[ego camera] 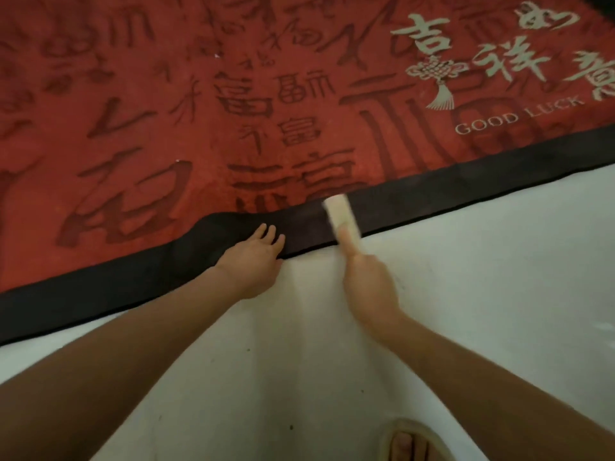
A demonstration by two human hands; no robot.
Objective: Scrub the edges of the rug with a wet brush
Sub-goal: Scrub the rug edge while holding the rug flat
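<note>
A large red rug (pixel 199 94) with dark and cream characters fills the upper part of the head view. Its black border (pixel 432 191) runs diagonally from lower left to upper right. My right hand (pixel 369 281) grips the handle of a pale brush (pixel 339 214), whose blurred head lies across the black border. My left hand (pixel 256 257) rests on the border just left of the brush, fingers straight and pressing the fabric down. The border bulges slightly upward left of my left hand.
Pale, damp-looking floor (pixel 482 294) spreads below the rug's edge. A foot in a sandal (pixel 409 444) shows at the bottom right of centre. A dark strip lies at the top right corner beyond the rug.
</note>
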